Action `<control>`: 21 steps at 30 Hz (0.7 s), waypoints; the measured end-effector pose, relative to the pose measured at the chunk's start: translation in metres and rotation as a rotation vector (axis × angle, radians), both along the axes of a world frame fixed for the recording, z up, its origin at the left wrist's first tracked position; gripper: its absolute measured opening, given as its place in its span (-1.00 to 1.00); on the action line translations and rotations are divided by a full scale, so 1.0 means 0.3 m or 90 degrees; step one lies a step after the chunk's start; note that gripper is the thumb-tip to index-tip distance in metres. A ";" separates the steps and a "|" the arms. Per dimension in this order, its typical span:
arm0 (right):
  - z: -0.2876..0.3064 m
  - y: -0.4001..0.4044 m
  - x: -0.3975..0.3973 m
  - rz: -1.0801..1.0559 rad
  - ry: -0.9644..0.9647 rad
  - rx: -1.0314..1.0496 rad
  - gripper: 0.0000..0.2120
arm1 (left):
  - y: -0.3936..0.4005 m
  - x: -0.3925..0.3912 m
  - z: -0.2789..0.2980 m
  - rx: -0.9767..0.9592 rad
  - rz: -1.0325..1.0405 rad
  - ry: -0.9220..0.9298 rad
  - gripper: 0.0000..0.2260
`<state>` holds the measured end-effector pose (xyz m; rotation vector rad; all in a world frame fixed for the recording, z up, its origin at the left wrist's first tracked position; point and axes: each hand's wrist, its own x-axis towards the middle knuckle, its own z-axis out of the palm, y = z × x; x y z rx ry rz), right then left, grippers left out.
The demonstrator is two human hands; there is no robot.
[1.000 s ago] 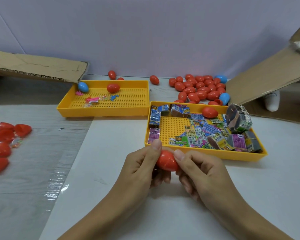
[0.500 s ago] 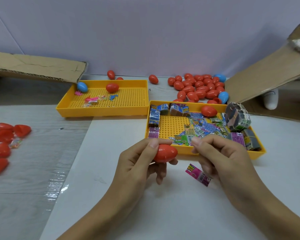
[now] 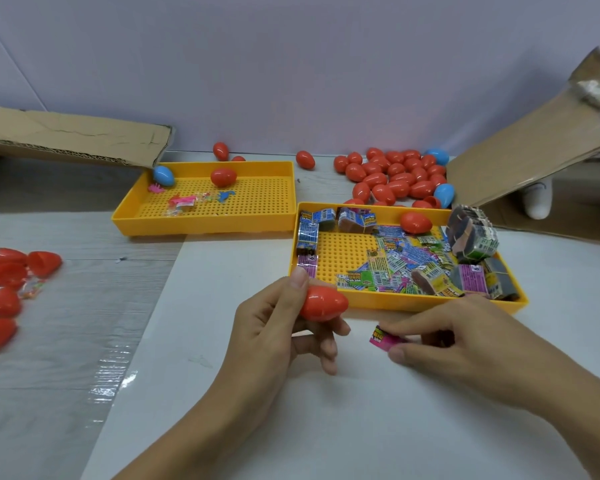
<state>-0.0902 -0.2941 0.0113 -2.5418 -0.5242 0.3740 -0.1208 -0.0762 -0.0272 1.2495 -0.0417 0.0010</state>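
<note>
Just in front of the near yellow tray (image 3: 395, 304), above the white tabletop (image 3: 326, 427), the left hand (image 3: 274, 327) grips a closed red egg (image 3: 324, 303). The thumb presses on top and the curled fingers cradle it from below, so most of the shell stays bare towards the other hand. The egg lies on its side: its long axis runs across the view, and the narrower end appears to point right. That looks deliberate, since it offers a free flank for something to be stuck on or wrapped around. Close by to the right, the right hand (image 3: 465, 351) pinches a small pink label (image 3: 383, 336) between thumb and forefinger, with the other fingers loosely curled behind. The label's long axis also runs left to right and its free end faces the egg, near it but not touching. Whether it rests on the table or hangs just above it is unclear. Behind the hands, the near tray holds a heap of printed labels (image 3: 406, 268) within easy reach. Farther out are the far yellow tray (image 3: 205, 227), a pile of closed eggs (image 3: 395, 178) by the wall, and open red halves (image 3: 4, 299) at the left edge.
</note>
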 end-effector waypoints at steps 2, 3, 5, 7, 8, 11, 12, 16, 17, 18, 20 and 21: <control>-0.006 0.008 -0.003 0.004 -0.032 0.007 -0.87 | -0.001 0.003 0.003 -0.008 0.026 0.014 -0.56; -0.010 0.011 -0.006 0.008 -0.051 0.007 -0.89 | -0.001 0.004 0.003 -0.003 0.035 0.020 -0.56; -0.018 0.016 -0.012 0.001 -0.084 0.083 -0.91 | -0.003 0.002 0.001 0.006 0.040 0.015 -0.60; -0.010 0.025 -0.015 -0.041 -0.047 0.269 -0.86 | -0.003 0.000 -0.001 0.014 0.046 -0.006 -0.72; -0.001 0.031 -0.016 -0.056 -0.005 0.341 -0.86 | -0.002 -0.001 -0.002 0.013 0.051 -0.015 -0.80; 0.018 0.047 -0.019 -0.058 0.124 0.461 -0.87 | 0.005 0.001 -0.012 0.001 0.048 -0.026 -0.91; 0.018 0.051 -0.021 -0.073 0.166 0.493 -0.85 | 0.006 0.001 -0.015 0.003 0.044 -0.025 -0.89; 0.014 0.073 -0.040 -0.128 0.365 0.572 -0.81 | -0.002 -0.004 -0.022 0.063 0.039 -0.022 -0.72; 0.011 0.081 -0.043 -0.127 0.408 0.581 -0.85 | -0.003 -0.007 -0.022 0.068 0.030 -0.010 -0.72; 0.010 0.088 -0.047 -0.125 0.443 0.587 -0.89 | -0.004 -0.010 -0.019 0.064 0.011 0.005 -0.74; 0.001 0.095 -0.054 -0.120 0.493 0.603 -0.89 | -0.006 -0.017 -0.012 0.058 -0.037 0.021 -0.80; -0.001 0.099 -0.057 -0.124 0.509 0.611 -0.92 | -0.007 -0.021 -0.010 0.069 -0.050 0.017 -0.80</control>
